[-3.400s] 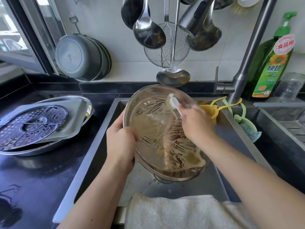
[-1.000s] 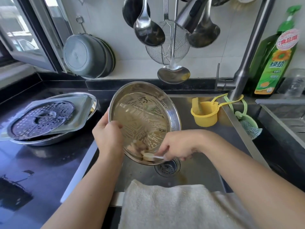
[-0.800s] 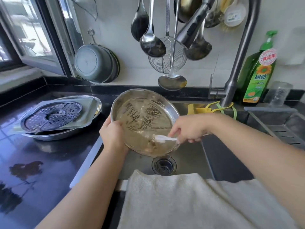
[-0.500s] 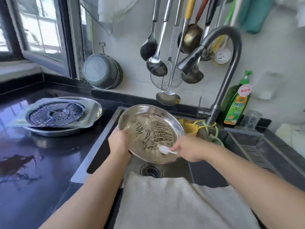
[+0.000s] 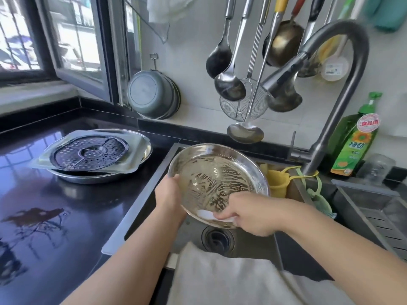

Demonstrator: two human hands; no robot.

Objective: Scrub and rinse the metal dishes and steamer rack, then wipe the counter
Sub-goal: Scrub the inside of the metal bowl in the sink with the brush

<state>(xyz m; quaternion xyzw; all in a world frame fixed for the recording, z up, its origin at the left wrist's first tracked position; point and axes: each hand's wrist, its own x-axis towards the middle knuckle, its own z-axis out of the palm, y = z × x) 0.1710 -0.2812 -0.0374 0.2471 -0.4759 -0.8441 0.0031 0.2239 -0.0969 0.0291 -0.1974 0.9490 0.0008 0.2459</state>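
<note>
Over the sink (image 5: 246,245) I hold a round metal dish (image 5: 217,172) tilted toward me, its inside streaked with soap. My left hand (image 5: 170,195) grips the dish's left rim. A white scrubbing tool (image 5: 206,214) is in my right hand (image 5: 248,213), pressed against the dish's lower inside edge. On the black counter (image 5: 66,216) to the left, a perforated steamer rack (image 5: 89,150) lies on a rectangular metal tray (image 5: 134,150), which rests in another round metal dish (image 5: 88,176).
A tall faucet (image 5: 343,89) arches over the sink at right, with a green dish soap bottle (image 5: 354,146) beside it. Ladles and a wire skimmer (image 5: 244,104) hang above the sink. A white towel (image 5: 231,280) drapes over the sink's front edge. A yellow cup (image 5: 278,182) hangs at the sink's right wall.
The scrubbing tool in my right hand has slid from the dish's middle to its lower edge. The view has tilted upward; the dish stays in my left hand.
</note>
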